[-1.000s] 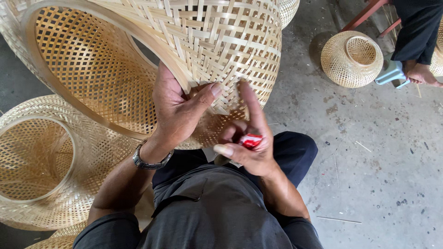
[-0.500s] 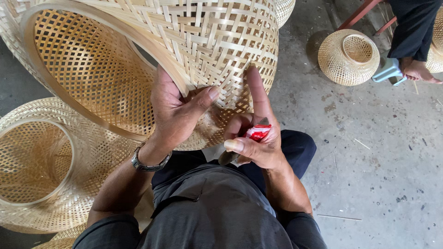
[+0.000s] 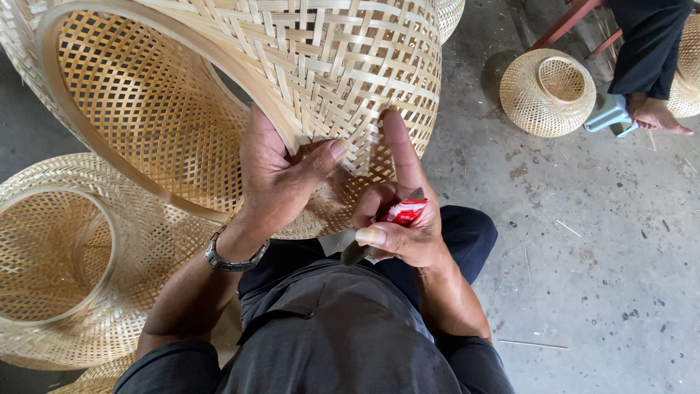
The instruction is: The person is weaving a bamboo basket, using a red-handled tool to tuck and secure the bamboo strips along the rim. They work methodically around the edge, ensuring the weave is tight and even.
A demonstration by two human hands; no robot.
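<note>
My left hand point(image 3: 281, 175) clamps the light, springy woven basket point(image 3: 306, 80) at its stiff rim; my right hand point(image 3: 401, 219) pinches a red-handled tool point(image 3: 403, 212).

- A wide woven bamboo basket point(image 3: 65, 263) lies on its side, open mouth facing up, to the left of the hands and below them in the picture.
- A small round woven basket point(image 3: 548, 91) stands on the grey concrete floor point(image 3: 598, 277), well to the right of the hands and farther away.
- Just beyond that small basket, another person's bare foot point(image 3: 660, 117) and dark trouser leg point(image 3: 645, 44) show, beside a pale blue object point(image 3: 609, 115).
- A reddish wooden leg of some furniture point(image 3: 565, 22) slants at the far right.
- Thin bamboo slivers point(image 3: 532, 343) lie scattered on the floor, right of the hands.
</note>
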